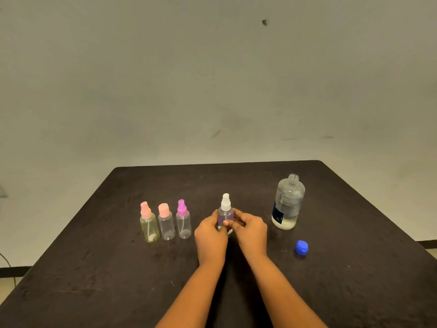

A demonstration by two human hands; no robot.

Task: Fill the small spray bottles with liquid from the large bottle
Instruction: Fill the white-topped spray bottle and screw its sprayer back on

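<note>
A small spray bottle with a white spray top (pixel 226 210) stands upright mid-table, its clear body tinted purple. My left hand (pixel 211 235) and my right hand (pixel 250 229) both grip its lower body from either side, hiding its base. To the right stands the large clear bottle (pixel 288 202), uncapped, partly filled with clear liquid, with a dark label. Its blue cap (pixel 301 250) lies on the table in front of it. On the left stand three small bottles in a row: a yellowish one with a pink spray top (pixel 149 223), one with a plain pink cap (pixel 166 222), one with a magenta spray top (pixel 183 220).
The dark table (pixel 94 268) reaches back to a pale wall; its far edge lies behind the bottles and its side edges slant outward. A thin cable (pixel 6 259) hangs off the left side by the floor.
</note>
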